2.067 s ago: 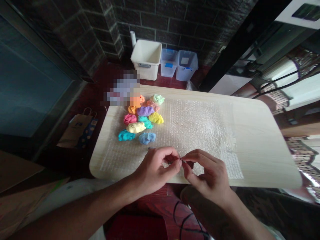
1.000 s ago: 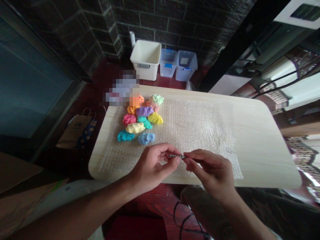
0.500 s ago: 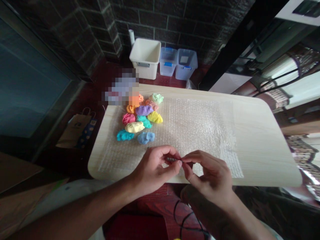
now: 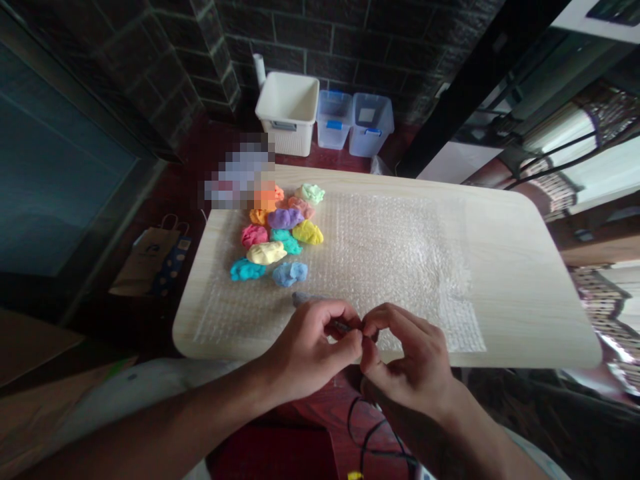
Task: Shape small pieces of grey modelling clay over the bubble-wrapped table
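Note:
My left hand [image 4: 320, 343] and my right hand [image 4: 407, 353] meet over the front edge of the table, thumbs and fingertips pinched together. Between the fingertips is a small, thin, dark greyish thing [image 4: 344, 326], mostly hidden, whose kind I cannot make out. A grey, blurred piece [image 4: 306, 298] shows just beyond my left knuckles; whether it joins the pinched thing I cannot tell. Farther off lie several soft, clay-like lumps, among them a blue one [image 4: 290, 274], a teal one [image 4: 247, 269], a cream one [image 4: 267, 253] and a yellow one [image 4: 308, 233].
Bubble wrap [image 4: 395, 253] covers much of the light wooden table [image 4: 530, 280]. Behind it on the floor stand a white bin [image 4: 287, 133] and two clear boxes, one [image 4: 334, 123] beside the other [image 4: 371, 130]. Paper bags [image 4: 147, 257] are at the left; black cables [image 4: 367, 433] lie below.
The grey piece has come into sight beyond my left hand. Both hands remain pinched together, with the right fingers bent slightly more. The whole view has shifted a little.

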A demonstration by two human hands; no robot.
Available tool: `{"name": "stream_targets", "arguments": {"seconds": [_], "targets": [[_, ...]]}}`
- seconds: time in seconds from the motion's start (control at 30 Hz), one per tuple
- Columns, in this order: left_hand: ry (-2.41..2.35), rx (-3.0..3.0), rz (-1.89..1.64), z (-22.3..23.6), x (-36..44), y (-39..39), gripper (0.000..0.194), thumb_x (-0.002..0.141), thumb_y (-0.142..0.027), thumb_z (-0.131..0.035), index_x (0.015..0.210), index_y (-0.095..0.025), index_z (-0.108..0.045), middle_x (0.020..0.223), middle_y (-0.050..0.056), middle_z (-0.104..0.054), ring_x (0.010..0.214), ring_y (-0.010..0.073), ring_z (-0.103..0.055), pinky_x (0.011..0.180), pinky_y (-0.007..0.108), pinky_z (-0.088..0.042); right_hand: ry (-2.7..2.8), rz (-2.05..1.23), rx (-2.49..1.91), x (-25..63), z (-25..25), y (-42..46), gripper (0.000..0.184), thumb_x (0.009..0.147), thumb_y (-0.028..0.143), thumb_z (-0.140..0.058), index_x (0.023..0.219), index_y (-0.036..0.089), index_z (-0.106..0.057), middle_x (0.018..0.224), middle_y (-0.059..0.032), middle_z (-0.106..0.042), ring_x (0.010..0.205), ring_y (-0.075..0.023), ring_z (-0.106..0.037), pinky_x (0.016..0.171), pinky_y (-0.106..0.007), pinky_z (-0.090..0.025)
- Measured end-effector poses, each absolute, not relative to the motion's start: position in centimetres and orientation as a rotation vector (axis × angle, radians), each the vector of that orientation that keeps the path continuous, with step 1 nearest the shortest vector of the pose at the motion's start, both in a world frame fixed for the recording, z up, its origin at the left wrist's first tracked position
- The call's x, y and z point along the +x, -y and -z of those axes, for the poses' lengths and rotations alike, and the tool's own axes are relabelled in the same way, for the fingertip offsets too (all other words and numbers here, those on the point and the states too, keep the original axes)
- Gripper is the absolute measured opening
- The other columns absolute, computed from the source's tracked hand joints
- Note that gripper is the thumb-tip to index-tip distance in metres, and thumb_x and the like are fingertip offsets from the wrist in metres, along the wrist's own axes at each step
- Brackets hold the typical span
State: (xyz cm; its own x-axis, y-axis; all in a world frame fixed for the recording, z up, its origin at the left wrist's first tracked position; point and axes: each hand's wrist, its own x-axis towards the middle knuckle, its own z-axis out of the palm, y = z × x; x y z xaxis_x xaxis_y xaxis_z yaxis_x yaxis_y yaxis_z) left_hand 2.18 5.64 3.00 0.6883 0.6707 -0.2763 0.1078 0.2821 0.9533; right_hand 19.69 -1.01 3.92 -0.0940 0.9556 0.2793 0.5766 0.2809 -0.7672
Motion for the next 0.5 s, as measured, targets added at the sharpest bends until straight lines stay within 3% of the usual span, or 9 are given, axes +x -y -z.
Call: {"name": "stream_targets", "arguments": {"seconds": [0.2,0.4,0.5], "targets": [[-0.745,1.197,-0.423,-3.07,2.37,-5.74,0.013,0.085,-0.025,-0.065,0.081,-0.013,-0.068,0.077,0.004,-0.068,0.073,0.0161,-0.062,0.063,0.025,-0.047,1.539,-0.790,-1.341,19.44,-3.29,1.13,0.013,0.078,0.012,-0.062,0.084,0.023,-0.059,0.072,0.0001,-0.064,0.060,-0.0145,-0.061,0.054,-0.029,-0.048],[-0.735,1.092,-0.425,-3.13,2.46,-6.03,0.019,0.085,-0.030,-0.066,0.084,-0.011,-0.067,0.080,0.005,-0.066,0.073,0.0153,-0.059,0.068,0.028,-0.048,1.440,-0.870,-1.309,19.69,-2.86,1.20,0.029,0.079,0.008,-0.068,0.105,0.022,-0.068,0.084,-0.0019,-0.072,0.071,-0.0157,-0.068,0.062,-0.028,-0.056],[-0.740,1.045,-0.416,-3.23,2.45,-6.21,0.020,0.083,-0.032,-0.067,0.084,-0.012,-0.066,0.079,0.004,-0.065,0.071,0.0150,-0.059,0.067,0.029,-0.048,1.478,-0.830,-1.301,19.82,-2.97,1.14,0.026,0.081,0.006,-0.071,0.102,0.022,-0.071,0.080,-0.0006,-0.074,0.068,-0.0142,-0.069,0.062,-0.027,-0.055]]}}
